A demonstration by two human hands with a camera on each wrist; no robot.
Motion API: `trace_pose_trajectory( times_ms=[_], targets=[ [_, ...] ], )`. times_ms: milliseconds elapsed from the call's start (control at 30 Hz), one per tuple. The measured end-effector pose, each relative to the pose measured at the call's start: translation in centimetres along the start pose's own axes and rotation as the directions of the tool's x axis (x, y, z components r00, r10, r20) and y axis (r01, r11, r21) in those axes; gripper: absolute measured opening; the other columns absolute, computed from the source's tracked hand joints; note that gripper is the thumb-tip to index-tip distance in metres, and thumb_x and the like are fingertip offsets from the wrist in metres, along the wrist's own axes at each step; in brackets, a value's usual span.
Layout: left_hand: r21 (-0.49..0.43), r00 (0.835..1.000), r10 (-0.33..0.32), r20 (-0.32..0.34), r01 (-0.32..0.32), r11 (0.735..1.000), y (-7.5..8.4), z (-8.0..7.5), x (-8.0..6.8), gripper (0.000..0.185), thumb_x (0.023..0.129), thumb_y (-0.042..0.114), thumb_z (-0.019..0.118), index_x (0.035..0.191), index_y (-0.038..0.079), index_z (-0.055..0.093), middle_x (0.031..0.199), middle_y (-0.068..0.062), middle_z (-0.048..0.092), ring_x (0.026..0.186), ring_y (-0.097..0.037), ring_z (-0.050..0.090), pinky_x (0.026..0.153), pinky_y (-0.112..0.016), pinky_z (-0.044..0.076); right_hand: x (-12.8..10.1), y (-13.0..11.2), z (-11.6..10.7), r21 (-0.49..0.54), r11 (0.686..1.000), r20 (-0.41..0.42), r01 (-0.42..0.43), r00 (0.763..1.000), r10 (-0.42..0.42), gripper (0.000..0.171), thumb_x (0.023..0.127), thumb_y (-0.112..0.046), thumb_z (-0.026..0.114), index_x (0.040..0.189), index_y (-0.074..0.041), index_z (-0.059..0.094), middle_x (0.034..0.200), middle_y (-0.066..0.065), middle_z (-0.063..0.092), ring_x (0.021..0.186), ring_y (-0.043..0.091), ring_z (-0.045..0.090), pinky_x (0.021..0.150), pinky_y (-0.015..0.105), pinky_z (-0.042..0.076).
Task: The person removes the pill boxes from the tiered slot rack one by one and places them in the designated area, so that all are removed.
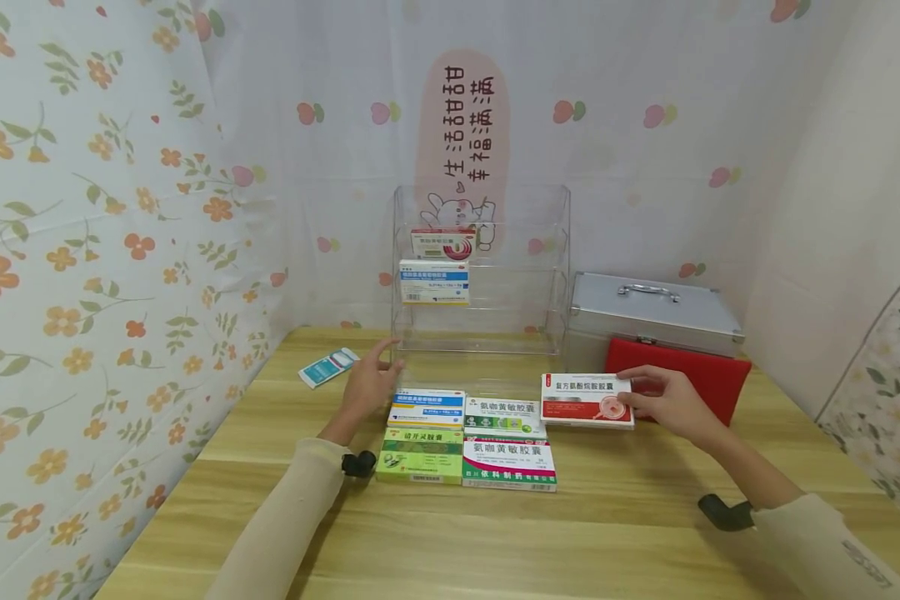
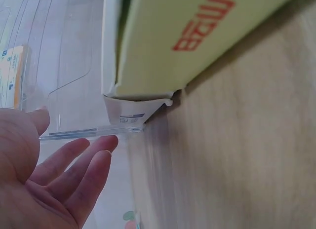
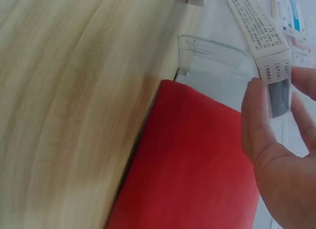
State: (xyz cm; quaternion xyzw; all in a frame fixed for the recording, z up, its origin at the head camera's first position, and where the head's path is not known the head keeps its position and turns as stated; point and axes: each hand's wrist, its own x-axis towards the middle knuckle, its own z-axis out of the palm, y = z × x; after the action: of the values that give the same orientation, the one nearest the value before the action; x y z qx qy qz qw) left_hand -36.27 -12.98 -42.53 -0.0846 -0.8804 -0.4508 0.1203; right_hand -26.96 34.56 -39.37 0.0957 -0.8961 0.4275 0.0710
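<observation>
My right hand [image 1: 645, 393] pinches the right end of a red-and-white medicine box [image 1: 585, 400], which lies flat on the wooden table [image 1: 630, 500]. In the right wrist view the thumb [image 3: 256, 120] and fingers clamp that box's end [image 3: 273, 66] above a red pouch [image 3: 192, 165]. My left hand [image 1: 375, 375] hovers open by the lower left corner of a clear acrylic rack [image 1: 487, 333], just behind a blue-and-white box [image 1: 426, 407]. The left wrist view shows its fingers [image 2: 79, 170] straight, holding nothing, near the rack's edge [image 2: 94, 133] and a green-yellow box [image 2: 197, 36].
Three more boxes lie in a block: green-white [image 1: 504, 414], green-yellow [image 1: 420, 456], white-magenta [image 1: 508, 462]. Two boxes [image 1: 442, 242] [image 1: 434, 281] stand on the rack's shelves. A silver case [image 1: 652, 312] and the red pouch [image 1: 690, 375] sit right; a small blue pack [image 1: 328, 367] lies left.
</observation>
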Motion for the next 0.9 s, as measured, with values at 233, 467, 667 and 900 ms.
trace_pose_trajectory(
  times_ms=[233, 467, 667, 900],
  targets=[
    [-0.027, 0.999, 0.036, 0.002, -0.036, 0.999, -0.3, 0.0, 0.4, 0.048, 0.098, 0.023, 0.065, 0.145, 0.024, 0.051, 0.115, -0.024, 0.069, 0.066, -0.023, 0.071, 0.046, -0.029, 0.047, -0.4, 0.9, -0.5, 0.029, 0.995, 0.070, -0.099, 0.993, 0.097, 0.047, 0.092, -0.023, 0.072, 0.129, 0.002, 0.060, 0.127, 0.029, 0.057, 0.104, 0.032, 0.059, 0.075, 0.036, 0.059],
    [-0.041, 0.999, 0.044, 0.017, -0.044, 0.998, -0.1, -0.1, 0.7, 0.050, 0.098, 0.018, 0.065, 0.145, 0.024, 0.050, 0.114, -0.023, 0.069, 0.065, -0.023, 0.070, 0.046, -0.028, 0.048, -0.4, 1.7, -0.4, 0.015, 0.993, 0.110, -0.114, 0.988, 0.111, 0.046, 0.094, -0.026, 0.069, 0.130, 0.002, 0.059, 0.126, 0.028, 0.058, 0.105, 0.033, 0.059, 0.074, 0.033, 0.058],
    [-0.026, 0.999, 0.038, 0.019, -0.037, 0.999, -0.1, -0.2, 0.7, 0.050, 0.098, 0.018, 0.065, 0.145, 0.023, 0.050, 0.109, -0.022, 0.070, 0.064, -0.023, 0.070, 0.047, -0.028, 0.048, -0.3, 2.3, 0.2, -0.058, 0.992, 0.069, -0.109, 0.991, 0.113, 0.042, 0.094, -0.028, 0.070, 0.124, 0.002, 0.066, 0.119, 0.025, 0.064, 0.100, 0.031, 0.062, 0.072, 0.029, 0.057],
    [-0.011, 0.999, 0.022, 0.026, -0.022, 1.000, -0.3, -0.1, 0.7, 0.049, 0.098, 0.019, 0.065, 0.144, 0.025, 0.050, 0.108, -0.021, 0.071, 0.064, -0.021, 0.069, 0.046, -0.029, 0.047, -0.5, 2.4, 0.6, -0.071, 0.991, 0.096, -0.111, 0.988, 0.118, 0.042, 0.097, -0.024, 0.065, 0.126, 0.006, 0.063, 0.121, 0.029, 0.062, 0.100, 0.032, 0.061, 0.072, 0.032, 0.058]
  ],
)
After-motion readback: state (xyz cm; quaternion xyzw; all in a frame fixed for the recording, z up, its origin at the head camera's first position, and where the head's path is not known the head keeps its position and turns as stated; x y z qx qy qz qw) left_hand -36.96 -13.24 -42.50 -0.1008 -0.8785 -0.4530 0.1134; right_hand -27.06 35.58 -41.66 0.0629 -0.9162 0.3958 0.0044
